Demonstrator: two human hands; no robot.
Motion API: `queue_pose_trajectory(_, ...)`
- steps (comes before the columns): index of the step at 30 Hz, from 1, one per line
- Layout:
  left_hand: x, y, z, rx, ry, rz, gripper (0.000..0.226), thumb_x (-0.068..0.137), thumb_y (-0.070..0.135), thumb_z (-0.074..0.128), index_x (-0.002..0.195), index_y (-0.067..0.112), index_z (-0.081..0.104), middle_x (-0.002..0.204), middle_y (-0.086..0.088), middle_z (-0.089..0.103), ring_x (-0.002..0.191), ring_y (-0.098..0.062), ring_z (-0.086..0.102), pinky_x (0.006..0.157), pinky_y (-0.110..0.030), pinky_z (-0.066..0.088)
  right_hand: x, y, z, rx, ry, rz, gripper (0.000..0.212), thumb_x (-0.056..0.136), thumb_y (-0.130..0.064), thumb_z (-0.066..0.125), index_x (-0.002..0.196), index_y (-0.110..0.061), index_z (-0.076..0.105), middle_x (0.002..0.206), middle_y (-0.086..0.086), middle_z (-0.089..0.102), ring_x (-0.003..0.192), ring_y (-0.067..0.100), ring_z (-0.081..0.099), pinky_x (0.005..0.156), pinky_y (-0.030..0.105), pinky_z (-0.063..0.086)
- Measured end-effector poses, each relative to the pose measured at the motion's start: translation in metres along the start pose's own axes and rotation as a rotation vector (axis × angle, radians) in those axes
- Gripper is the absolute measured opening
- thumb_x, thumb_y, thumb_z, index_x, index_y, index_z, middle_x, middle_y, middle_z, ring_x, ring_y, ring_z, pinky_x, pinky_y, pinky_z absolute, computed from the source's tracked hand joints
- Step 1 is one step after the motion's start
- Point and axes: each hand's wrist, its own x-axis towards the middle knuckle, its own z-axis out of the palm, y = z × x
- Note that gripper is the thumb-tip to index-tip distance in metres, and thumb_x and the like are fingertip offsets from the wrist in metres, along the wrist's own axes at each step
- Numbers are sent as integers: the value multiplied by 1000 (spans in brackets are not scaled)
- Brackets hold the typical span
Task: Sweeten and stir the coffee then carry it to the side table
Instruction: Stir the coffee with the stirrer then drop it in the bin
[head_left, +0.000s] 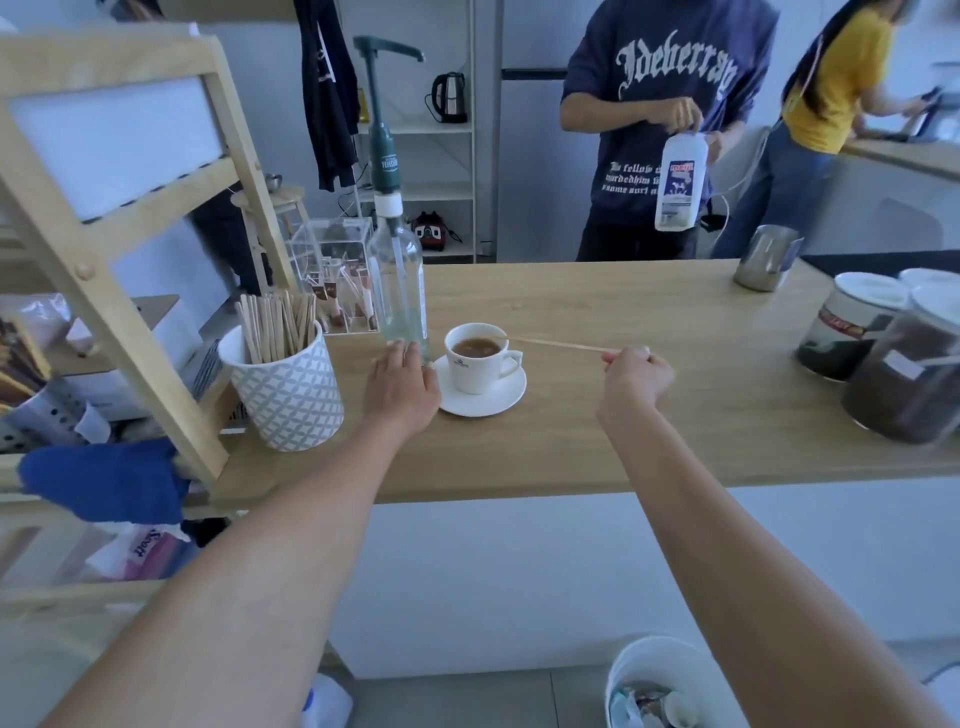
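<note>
A white coffee cup (475, 358) with brown coffee stands on a white saucer (485, 397) on the wooden counter (623, 415). My right hand (636, 376) pinches one end of a thin wooden stir stick (556, 344), whose far end rests at the cup's rim. My left hand (402, 387) lies flat on the counter, fingers apart, at the saucer's left edge and against the base of a clear syrup bottle (399, 291) with a green pump on top. It holds nothing.
A patterned white cup of wooden stir sticks (280, 364) stands left, a clear box of sachets (337, 275) behind it. Coffee jars (904, 364) and a steel pitcher (766, 257) sit right. Two people stand behind the counter. A wooden shelf frame (130, 249) is left; a bin (660, 686) below.
</note>
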Motion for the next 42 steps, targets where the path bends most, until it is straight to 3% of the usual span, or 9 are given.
queue_pose_trajectory(8,-61,72,21,2,-32,112,55,103,27,29,150,1,23,159,-18,18,148,-28,13,120,-39,12,7,-14,-104,87,65,-1,41,97,-23,34,71,-5,61,55,0,52,48,15,43,58,24,38)
queue_pose_trajectory(11,-86,102,38,-4,-73,181,55,103,27,28,151,1,22,160,-17,17,149,-28,11,120,-39,10,12,-14,-155,77,127,11,37,96,-24,35,81,-5,63,58,-1,55,52,15,47,65,26,41)
queue_pose_trajectory(14,-107,130,54,11,-124,243,55,103,28,28,151,1,21,160,-17,17,149,-28,10,121,-37,11,15,-11,-202,55,206,20,37,96,-24,35,91,-5,66,65,-1,60,55,12,46,56,23,39)
queue_pose_trajectory(19,-135,166,83,73,-209,292,58,103,32,26,153,4,17,162,-14,13,150,-27,9,121,-38,12,23,11,-273,86,311,80,33,96,-19,36,97,-1,63,94,8,71,68,15,56,57,24,42)
queue_pose_trajectory(22,-141,171,92,95,-225,264,60,103,36,24,154,7,13,163,-11,9,150,-25,7,120,-38,11,25,27,-300,24,351,64,39,99,-22,33,97,3,63,89,7,69,63,12,52,67,28,42)
queue_pose_trajectory(28,-151,172,112,100,-241,250,61,103,37,24,154,6,14,163,-11,7,150,-27,4,121,-38,7,22,72,-346,-223,422,-44,36,99,-24,32,93,1,57,86,14,66,68,18,50,60,26,38)
queue_pose_trajectory(31,-153,173,117,101,-206,252,60,103,35,25,153,4,16,162,-14,8,149,-29,5,121,-39,7,18,92,-354,-453,367,-125,30,100,-24,32,92,-5,54,72,3,54,70,21,48,53,29,32)
queue_pose_trajectory(37,-154,173,124,93,-169,256,60,103,34,26,153,3,16,162,-15,9,149,-30,6,121,-39,6,14,130,-354,-825,157,-282,34,102,-26,30,99,-4,56,77,6,55,70,24,48,61,30,34)
queue_pose_trajectory(42,-153,169,126,117,-151,285,59,103,35,26,153,4,17,162,-14,10,149,-29,8,121,-39,6,17,159,-355,-985,-21,-296,41,102,-32,25,69,-12,41,57,1,44,61,25,46,48,30,25)
